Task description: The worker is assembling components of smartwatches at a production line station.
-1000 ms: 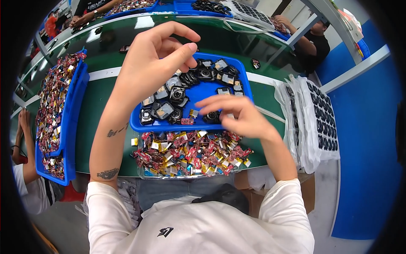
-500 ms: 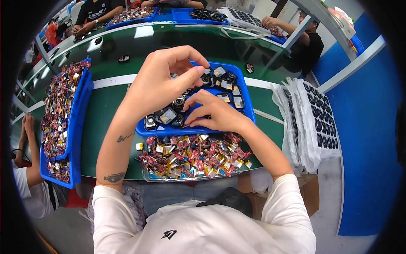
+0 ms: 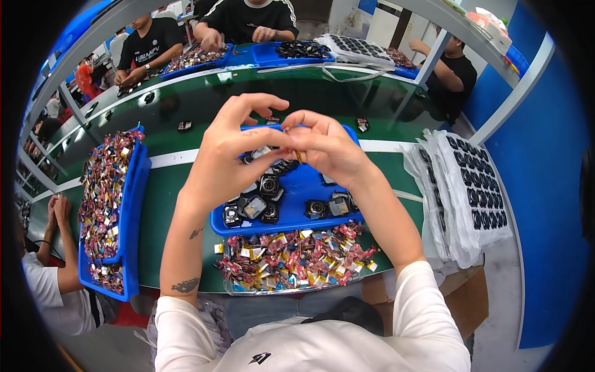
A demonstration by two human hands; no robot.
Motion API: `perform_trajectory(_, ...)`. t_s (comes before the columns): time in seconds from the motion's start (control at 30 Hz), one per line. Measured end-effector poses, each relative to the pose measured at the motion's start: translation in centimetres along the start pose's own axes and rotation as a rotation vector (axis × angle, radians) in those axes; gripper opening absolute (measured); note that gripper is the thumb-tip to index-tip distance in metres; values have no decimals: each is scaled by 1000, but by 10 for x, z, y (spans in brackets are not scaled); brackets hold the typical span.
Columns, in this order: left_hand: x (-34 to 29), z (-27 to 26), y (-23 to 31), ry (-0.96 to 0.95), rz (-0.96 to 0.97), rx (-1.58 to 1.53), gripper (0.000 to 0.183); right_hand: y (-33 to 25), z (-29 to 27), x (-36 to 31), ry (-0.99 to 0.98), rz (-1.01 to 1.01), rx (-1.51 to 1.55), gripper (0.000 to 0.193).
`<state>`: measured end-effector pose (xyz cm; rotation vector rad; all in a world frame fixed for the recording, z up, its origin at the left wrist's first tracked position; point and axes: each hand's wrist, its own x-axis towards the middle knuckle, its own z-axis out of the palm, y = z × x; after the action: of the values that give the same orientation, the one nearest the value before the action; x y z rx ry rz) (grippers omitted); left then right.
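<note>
Hiding part of the blue tray (image 3: 294,199) from view | our left hand (image 3: 224,152) is curling, its grip we cannot tell | our right hand (image 3: 338,153) is pinching a mostly hidden, small yellow-edged part (image 3: 299,157) above the tray

The watch cases (image 3: 268,185) look glossy, the blue tray (image 3: 294,201) smooth plastic. The green bench (image 3: 162,217) has a smooth surface. The shirt (image 3: 427,310) looks like matt white cloth, the stacked trays (image 3: 462,240) like thin plastic

Mid-frame, the right hand (image 3: 330,149) mostly hides a small yellowish piece (image 3: 299,156), its kind unclear; the top edge crops a co-worker (image 3: 251,22).
</note>
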<state>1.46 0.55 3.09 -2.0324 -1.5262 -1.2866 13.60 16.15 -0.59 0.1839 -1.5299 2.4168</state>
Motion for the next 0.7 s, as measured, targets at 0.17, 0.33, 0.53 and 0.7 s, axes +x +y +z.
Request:
perform_trajectory(0.17, -1, 4, 0, -59, -104, -59, 16, -9, -2, -3, 209, -365, -695, 16)
perform_trajectory(0.33, -6, 10, 1, -99, -308, -158, 10, -32, 22, -18, -42, -743, -1154, 24)
perform_trajectory(0.53, -6, 17, 4, -160, -317, -176, 10, -32, 11, -17, -7, -819, -1327, 12)
perform_trajectory(0.7, -6, 16, 5, -122, -306, -167, 9, -31, 7, -19, 18, -603, -1198, 11)
